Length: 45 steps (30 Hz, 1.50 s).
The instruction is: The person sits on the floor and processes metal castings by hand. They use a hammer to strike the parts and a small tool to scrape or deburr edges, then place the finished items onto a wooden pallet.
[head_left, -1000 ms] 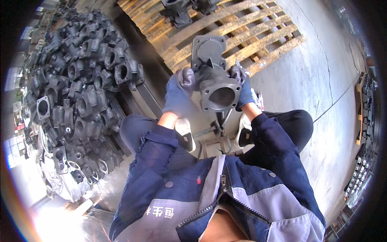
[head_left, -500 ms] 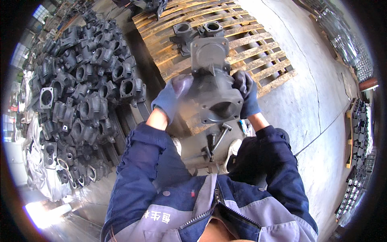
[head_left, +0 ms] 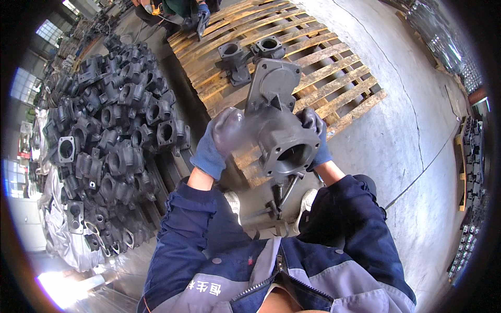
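Observation:
A dark grey metal casting [head_left: 276, 122], a tubular housing with a square flange at its far end and a round bolted port facing me, is held up before my body. My left hand [head_left: 227, 130], in a blue glove with a dark coated palm, is closed at its left side; a blurred patch hides where the fingers meet the metal. Gripping the opposite side is my right hand [head_left: 314, 128], in a matching glove, its fingers curled against the body. Beneath the near port, a hammer-like metal tool [head_left: 286, 190] shows on the floor between my shoes.
A slatted wooden pallet [head_left: 334, 68] carries another pair of castings [head_left: 235, 65]. To the left rises a large heap of similar castings [head_left: 115, 120]. A co-worker's gloved hand [head_left: 203, 11] is at the far pallet corner. Stacked dark parts [head_left: 472, 167] line the right side.
The casting in my hands has come slightly lower and nearer to me, and its near port is turned a little. More of the co-worker shows at the far edge.

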Motion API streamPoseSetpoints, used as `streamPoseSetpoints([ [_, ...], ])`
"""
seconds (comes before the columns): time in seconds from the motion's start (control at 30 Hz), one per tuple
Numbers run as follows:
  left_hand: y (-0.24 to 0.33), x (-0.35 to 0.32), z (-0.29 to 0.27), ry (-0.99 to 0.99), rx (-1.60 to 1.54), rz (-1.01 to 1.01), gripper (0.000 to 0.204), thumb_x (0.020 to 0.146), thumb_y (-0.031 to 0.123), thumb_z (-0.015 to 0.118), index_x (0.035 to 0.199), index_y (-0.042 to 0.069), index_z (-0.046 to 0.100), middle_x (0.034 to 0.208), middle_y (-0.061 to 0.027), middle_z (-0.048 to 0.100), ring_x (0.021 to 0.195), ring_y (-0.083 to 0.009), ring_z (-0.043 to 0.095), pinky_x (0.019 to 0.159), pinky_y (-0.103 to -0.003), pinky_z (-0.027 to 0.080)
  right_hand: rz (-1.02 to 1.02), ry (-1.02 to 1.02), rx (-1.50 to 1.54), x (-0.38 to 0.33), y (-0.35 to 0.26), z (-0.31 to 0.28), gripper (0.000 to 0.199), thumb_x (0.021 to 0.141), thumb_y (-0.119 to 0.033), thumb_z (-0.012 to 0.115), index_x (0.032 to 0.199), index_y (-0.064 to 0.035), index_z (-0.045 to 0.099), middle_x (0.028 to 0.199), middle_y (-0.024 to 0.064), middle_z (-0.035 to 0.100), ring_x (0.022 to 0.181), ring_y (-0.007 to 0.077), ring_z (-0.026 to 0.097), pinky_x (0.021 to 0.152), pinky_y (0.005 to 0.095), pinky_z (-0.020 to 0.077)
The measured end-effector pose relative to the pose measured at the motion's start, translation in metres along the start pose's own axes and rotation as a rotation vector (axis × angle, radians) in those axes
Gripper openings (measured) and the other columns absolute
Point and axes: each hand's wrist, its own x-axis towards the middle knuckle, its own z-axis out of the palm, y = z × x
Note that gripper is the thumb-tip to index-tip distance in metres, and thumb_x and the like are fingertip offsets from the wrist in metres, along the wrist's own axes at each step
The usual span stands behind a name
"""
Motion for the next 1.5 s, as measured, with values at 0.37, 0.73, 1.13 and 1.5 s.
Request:
streamPoseSetpoints([
  [0.37,-0.045,0.001,0.014,-0.11,-0.279,-0.342,0.032,0.094,0.031,0.058,0.101,0.0,0.062,0.088,-0.0023,0.063,0.081,-0.0094,0.055,0.073,-0.027,0.046,-0.202,-0.002,-0.375,0.004,-0.035,-0.009,0.027,0.092,-0.026,0.046,0.086,-0.001,0.056,0.082,0.0232,0.055,0.082,0.0432,0.054,0.069,0.046,0.0434],
  [0.73,-0.04,0.001,0.007,-0.112,-0.447,-0.392,0.034,0.098,0.033,0.053,0.112,0.004,0.062,0.102,-0.0008,0.063,0.095,-0.0113,0.056,0.086,-0.028,0.045,0.356,-0.005,-0.142,0.011,-0.021,-0.004,0.044,0.096,-0.039,0.043,0.091,0.0,0.062,0.084,0.0263,0.06,0.081,0.0424,0.06,0.073,0.0438,0.046],
  [1.13,-0.024,-0.007,0.018,-0.057,-0.033,-0.241,0.041,0.097,0.038,0.049,0.096,-0.001,0.062,0.077,-0.003,0.059,0.073,-0.0132,0.052,0.069,-0.031,0.046,0.402,-0.017,0.038,-0.015,0.01,0.002,0.048,0.095,-0.039,0.042,0.093,0.0045,0.062,0.082,0.0249,0.063,0.074,0.0358,0.061,0.074,0.0408,0.0466],
  [1.5,-0.061,-0.028,0.015,-0.197,-0.145,-0.306,0.043,0.097,0.039,0.047,0.103,-0.001,0.063,0.086,-0.0057,0.064,0.078,-0.0155,0.058,0.071,-0.031,0.049,0.466,-0.109,0.031,-0.054,0.048,0.021,0.04,0.097,-0.032,0.042,0.088,0.0015,0.062,0.069,0.0133,0.062,0.063,0.0184,0.058,0.06,0.0335,0.0465],
])
